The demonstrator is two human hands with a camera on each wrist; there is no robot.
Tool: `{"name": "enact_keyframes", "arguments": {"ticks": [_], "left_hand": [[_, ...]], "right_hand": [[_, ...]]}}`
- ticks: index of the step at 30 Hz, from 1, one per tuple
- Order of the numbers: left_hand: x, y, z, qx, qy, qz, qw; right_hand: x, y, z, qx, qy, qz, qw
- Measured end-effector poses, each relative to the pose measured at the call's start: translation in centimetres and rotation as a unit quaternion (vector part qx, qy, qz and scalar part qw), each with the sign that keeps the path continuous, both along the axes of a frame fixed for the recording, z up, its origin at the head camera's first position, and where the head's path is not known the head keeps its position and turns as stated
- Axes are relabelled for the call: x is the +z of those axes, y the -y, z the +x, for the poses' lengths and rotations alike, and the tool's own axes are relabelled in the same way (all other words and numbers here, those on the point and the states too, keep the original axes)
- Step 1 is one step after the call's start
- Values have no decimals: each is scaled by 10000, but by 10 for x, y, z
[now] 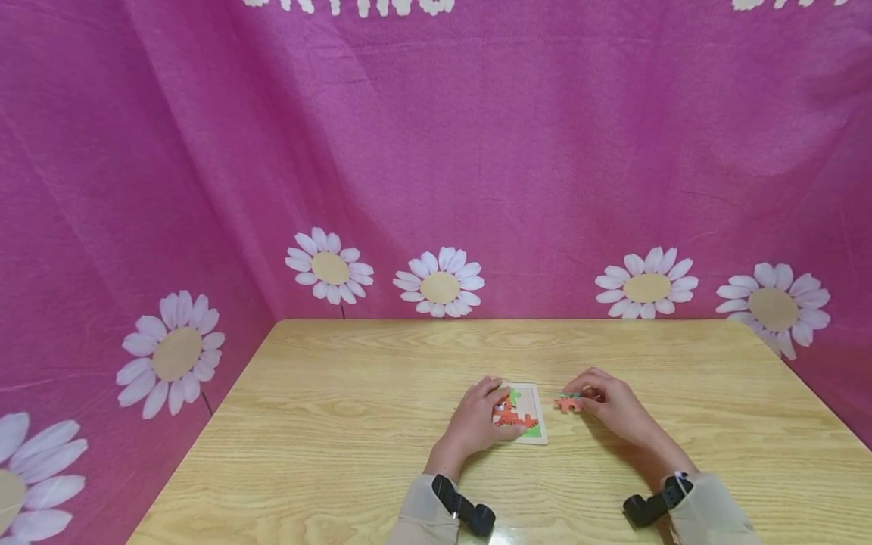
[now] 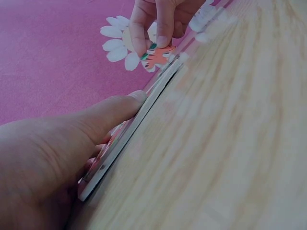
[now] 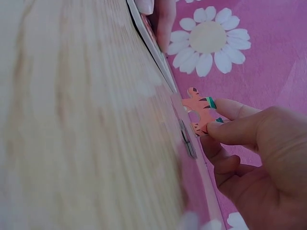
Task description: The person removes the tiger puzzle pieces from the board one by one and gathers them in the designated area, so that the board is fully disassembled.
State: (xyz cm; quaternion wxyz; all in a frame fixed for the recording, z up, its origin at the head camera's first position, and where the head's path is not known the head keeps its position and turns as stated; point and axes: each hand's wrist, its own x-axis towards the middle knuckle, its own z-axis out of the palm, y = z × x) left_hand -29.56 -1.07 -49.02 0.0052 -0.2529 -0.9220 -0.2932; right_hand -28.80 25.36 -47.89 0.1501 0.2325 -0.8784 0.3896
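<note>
A small jigsaw board with a pale frame lies flat on the table, with orange and green pieces in its left and lower parts and bare backing at upper right. My left hand holds it from the left, thumb over the near side and fingers toward the far side. Just right of the board, my right hand pinches an orange puzzle piece with dark stripes and green edges between thumb and fingers. In the left wrist view that piece appears beyond the board's far end, apart from it.
The wooden table spreads around both hands. A pink cloth with white daisies hangs behind and to the left. Each wrist wears a black strapped camera, the left one and the right one.
</note>
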Motion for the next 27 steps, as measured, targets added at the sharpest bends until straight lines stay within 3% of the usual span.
{"name": "enact_keyframes", "arguments": {"ticks": [4, 10, 27], "left_hand": [[0, 0, 0, -19, -22, -3, 10000], [0, 0, 0, -11, -16, 50, 10000], [-1, 1, -1, 6, -11, 28, 10000]], "right_hand": [[1, -4, 1, -36, -51, -1, 10000], [-2, -10, 1, 7, -527, 47, 9986], [-3, -25, 2, -318, -375, 127, 9987]]}}
